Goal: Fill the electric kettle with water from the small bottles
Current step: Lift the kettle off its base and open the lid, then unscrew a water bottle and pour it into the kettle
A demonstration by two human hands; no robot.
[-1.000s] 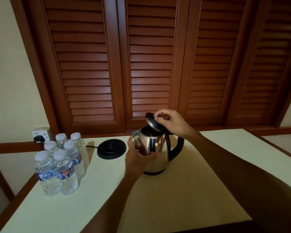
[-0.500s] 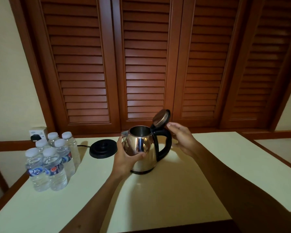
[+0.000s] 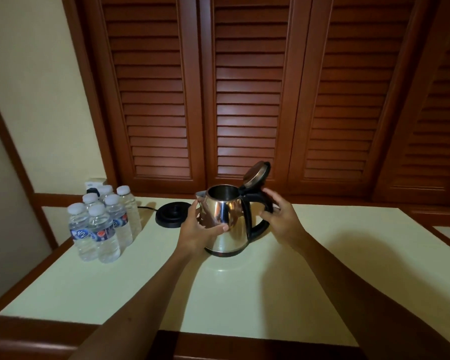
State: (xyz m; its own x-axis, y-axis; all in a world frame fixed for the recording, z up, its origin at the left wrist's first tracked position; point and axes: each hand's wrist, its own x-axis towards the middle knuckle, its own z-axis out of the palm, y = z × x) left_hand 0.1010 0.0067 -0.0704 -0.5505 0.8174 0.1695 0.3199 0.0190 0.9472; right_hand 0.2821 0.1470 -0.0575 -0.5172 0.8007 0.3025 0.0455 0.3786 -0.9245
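Note:
A shiny steel electric kettle (image 3: 231, 229) with a black handle stands upright on the pale table, off its base. Its lid (image 3: 256, 174) is swung up and back, so the mouth is uncovered. My left hand (image 3: 199, 229) wraps the kettle's left side below the spout. My right hand (image 3: 281, 219) rests on the black handle with fingers curled around it. Several small clear water bottles (image 3: 103, 224) with white caps stand packed together at the table's left; all caps are on.
The kettle's black round base (image 3: 172, 214) lies between bottles and kettle, its cord running left to a wall socket (image 3: 94, 187). Brown louvred doors (image 3: 247, 100) close off the back. The cream table (image 3: 244, 294) has a wooden rim along its front and left edges.
The lid went from half raised under my right hand to fully up. My right hand dropped from the lid to the handle. My left hand stayed on the kettle's body.

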